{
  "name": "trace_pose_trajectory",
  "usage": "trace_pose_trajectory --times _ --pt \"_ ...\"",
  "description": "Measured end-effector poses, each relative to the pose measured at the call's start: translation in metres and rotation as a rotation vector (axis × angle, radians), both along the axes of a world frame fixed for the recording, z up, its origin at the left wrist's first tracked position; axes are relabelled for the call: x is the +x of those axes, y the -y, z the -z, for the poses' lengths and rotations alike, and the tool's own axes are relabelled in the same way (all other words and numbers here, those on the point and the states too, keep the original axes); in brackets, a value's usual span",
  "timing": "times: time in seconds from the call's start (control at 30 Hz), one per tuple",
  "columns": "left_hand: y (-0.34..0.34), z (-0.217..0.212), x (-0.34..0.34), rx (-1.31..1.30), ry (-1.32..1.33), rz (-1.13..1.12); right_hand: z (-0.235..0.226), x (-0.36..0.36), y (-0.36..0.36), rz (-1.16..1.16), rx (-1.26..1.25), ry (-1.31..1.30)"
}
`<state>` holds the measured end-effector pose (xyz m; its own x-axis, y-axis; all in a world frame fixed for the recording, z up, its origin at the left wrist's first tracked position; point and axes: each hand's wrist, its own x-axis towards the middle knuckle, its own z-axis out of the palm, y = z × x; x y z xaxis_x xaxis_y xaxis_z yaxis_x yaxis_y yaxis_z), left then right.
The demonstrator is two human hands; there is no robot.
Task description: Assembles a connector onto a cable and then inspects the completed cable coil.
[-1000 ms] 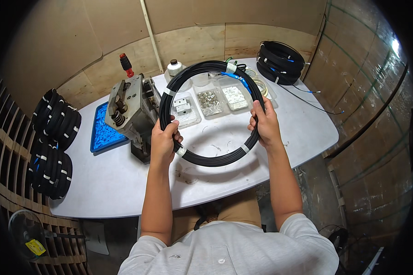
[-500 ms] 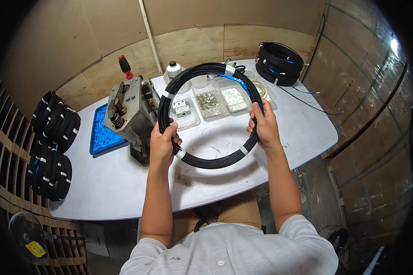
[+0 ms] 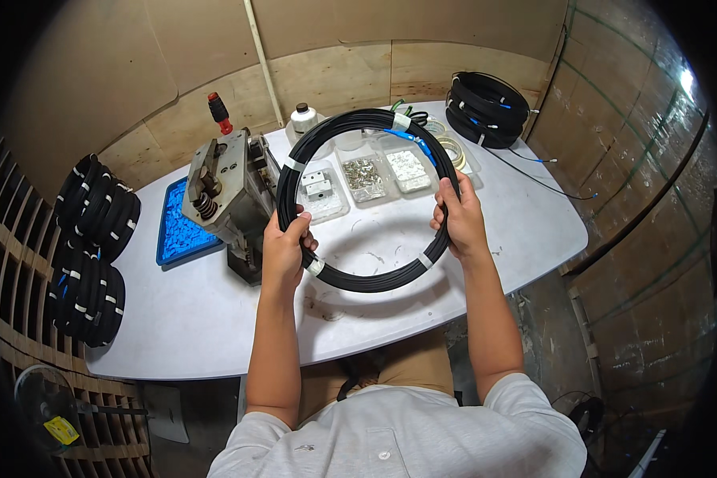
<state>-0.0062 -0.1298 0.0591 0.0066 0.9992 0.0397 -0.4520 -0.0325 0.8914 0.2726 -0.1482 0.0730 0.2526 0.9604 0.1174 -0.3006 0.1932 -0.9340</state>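
Observation:
A coil of black cable [image 3: 366, 283], bound at several spots with white tape, is held up over the white table. My left hand [image 3: 285, 248] grips its left side, thumb on top and fingers curled round the bundle. On the opposite side my right hand [image 3: 459, 213] is closed round the coil. Blue connectors [image 3: 410, 139] lie along the coil's upper right inner edge. Through the ring show a clear tray with white blocks [image 3: 319, 188], a tray of small metal parts [image 3: 364, 180] and a tray of small white pieces [image 3: 409, 171].
A heavy metal press [image 3: 229, 187] with a red-and-black handle stands left of the coil. Beside it sits a blue tray of small blue parts [image 3: 185, 231]. More cable coils are stacked at the back right [image 3: 486, 111] and far left [image 3: 88, 299]. A white bottle [image 3: 303, 119] stands behind.
Both hands keep hold of the cable coil, which stays almost in the same place. The whole view has shifted very slightly.

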Motion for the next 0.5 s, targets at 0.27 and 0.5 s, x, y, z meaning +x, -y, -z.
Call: trace_pose_trajectory --times 0.27,0.5 --pt "0.0007 0.0001 -0.0006 0.003 -0.010 -0.005 0.0000 -0.0002 0.0001 -0.005 -0.003 0.002" --pt "0.0010 0.0023 -0.0016 0.005 -0.013 -0.003 -0.0006 -0.0015 0.0010 0.002 -0.007 0.000"
